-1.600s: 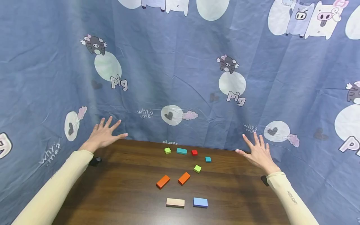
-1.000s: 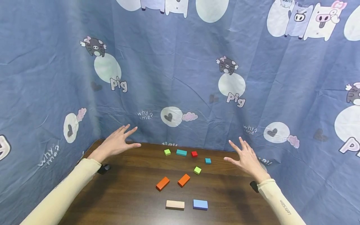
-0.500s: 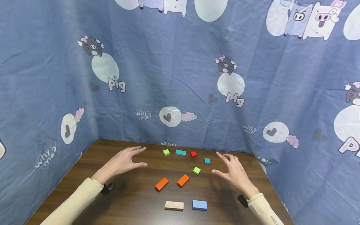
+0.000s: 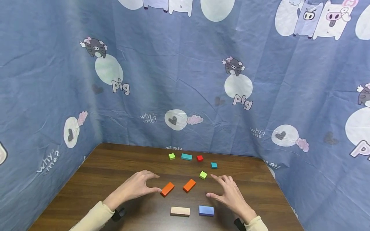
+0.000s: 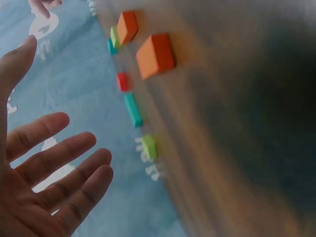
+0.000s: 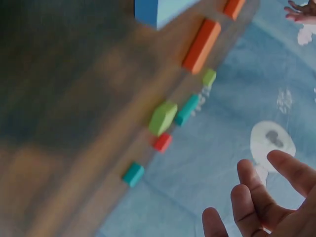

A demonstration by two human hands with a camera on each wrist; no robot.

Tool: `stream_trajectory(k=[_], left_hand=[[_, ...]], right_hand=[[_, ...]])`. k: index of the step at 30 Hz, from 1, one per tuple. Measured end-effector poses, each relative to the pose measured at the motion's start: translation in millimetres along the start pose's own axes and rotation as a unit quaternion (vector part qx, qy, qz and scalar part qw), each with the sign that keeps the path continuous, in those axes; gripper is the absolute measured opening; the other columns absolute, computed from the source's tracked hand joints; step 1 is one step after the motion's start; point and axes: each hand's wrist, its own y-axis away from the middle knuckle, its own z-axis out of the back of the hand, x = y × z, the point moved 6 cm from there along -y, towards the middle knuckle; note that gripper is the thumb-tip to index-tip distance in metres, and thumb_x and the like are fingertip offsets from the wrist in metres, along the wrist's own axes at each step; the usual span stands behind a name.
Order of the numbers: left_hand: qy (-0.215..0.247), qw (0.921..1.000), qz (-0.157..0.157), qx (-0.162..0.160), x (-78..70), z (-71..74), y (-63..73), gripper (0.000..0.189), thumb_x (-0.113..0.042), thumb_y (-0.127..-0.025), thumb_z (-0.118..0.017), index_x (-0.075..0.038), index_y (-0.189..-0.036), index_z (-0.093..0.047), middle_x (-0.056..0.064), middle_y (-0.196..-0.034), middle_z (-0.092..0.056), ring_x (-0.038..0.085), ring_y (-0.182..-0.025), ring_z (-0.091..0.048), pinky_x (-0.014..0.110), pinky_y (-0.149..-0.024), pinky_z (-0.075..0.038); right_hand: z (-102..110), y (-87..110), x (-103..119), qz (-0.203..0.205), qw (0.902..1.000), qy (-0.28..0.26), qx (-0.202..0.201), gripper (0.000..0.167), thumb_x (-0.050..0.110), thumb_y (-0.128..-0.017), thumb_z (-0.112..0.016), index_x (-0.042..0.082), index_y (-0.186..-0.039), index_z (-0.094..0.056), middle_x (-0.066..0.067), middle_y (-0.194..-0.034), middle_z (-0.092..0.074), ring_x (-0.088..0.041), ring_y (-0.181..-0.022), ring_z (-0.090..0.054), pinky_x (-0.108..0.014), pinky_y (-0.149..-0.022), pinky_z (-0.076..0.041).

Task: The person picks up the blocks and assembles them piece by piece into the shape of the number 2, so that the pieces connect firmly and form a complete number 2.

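Observation:
My left hand (image 4: 136, 186) hovers over the table with fingers and thumb spread apart, its thumb tip nearest the left orange block (image 4: 167, 189). Nothing lies between its fingers in the left wrist view. On the other side my right hand (image 4: 229, 194) is also spread and holds nothing, beside the near green block (image 4: 203, 175) and above the blue block (image 4: 206, 210). Between the hands are the right orange block (image 4: 189, 185) and, closer to me, a plain wooden block (image 4: 180, 211).
Toward the back of the brown table (image 4: 115, 160) lie a green block (image 4: 171, 156), a long teal block (image 4: 186, 157), a red block (image 4: 200, 158) and a small teal block (image 4: 214, 165). A blue patterned curtain (image 4: 185, 80) hangs behind and along both sides.
Both hands have come down and inward from the far sides, toward the blocks and closer to me. The blocks have stayed where they were on the table.

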Motion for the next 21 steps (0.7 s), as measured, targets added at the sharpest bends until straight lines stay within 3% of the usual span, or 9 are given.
stream_trajectory(k=[4,10,16,21], left_hand=[[0.027,0.9991,0.007,0.031,-6.5,-15.5,7.1,0.062,-0.067,-0.076,-0.066,-0.017,-0.112,-0.070,-0.003,-0.107,-0.070,0.017,-0.098,-0.064,0.037,-0.080,-0.052],[0.069,0.9961,-0.021,0.050,-20.0,-33.2,13.9,0.061,-0.063,-0.077,-0.067,-0.013,-0.111,-0.069,0.001,-0.104,-0.070,0.015,-0.087,-0.064,0.029,-0.070,-0.050],[0.085,0.9935,-0.042,0.064,-33.9,-49.2,17.2,0.055,-0.059,-0.076,-0.071,-0.013,-0.106,-0.068,0.001,-0.100,-0.070,0.013,-0.085,-0.064,0.027,-0.068,-0.050],[0.099,0.9898,-0.052,0.088,-44.2,-65.5,17.1,0.052,-0.056,-0.078,-0.071,-0.011,-0.104,-0.068,0.001,-0.098,-0.070,0.013,-0.086,-0.065,0.028,-0.071,-0.052]], right_hand=[[-13.8,8.5,11.0,0.005,0.9998,-0.008,0.015,0.069,0.058,-0.071,-0.075,0.028,-0.131,-0.058,0.003,-0.106,-0.061,-0.008,-0.091,-0.047,-0.039,-0.080,-0.044],[-30.2,16.6,28.9,0.034,0.9988,-0.011,0.033,0.062,0.055,-0.073,-0.075,0.026,-0.126,-0.062,0.004,-0.103,-0.062,-0.006,-0.091,-0.045,-0.032,-0.074,-0.040],[-43.1,17.8,45.2,0.073,0.9957,-0.024,0.050,0.057,0.053,-0.074,-0.076,0.021,-0.120,-0.066,0.005,-0.097,-0.064,-0.007,-0.086,-0.044,-0.030,-0.072,-0.037],[-53.6,17.7,53.3,0.080,0.9929,-0.021,0.086,0.052,0.053,-0.076,-0.074,0.020,-0.116,-0.068,0.009,-0.092,-0.064,-0.008,-0.090,-0.049,-0.033,-0.075,-0.039]])
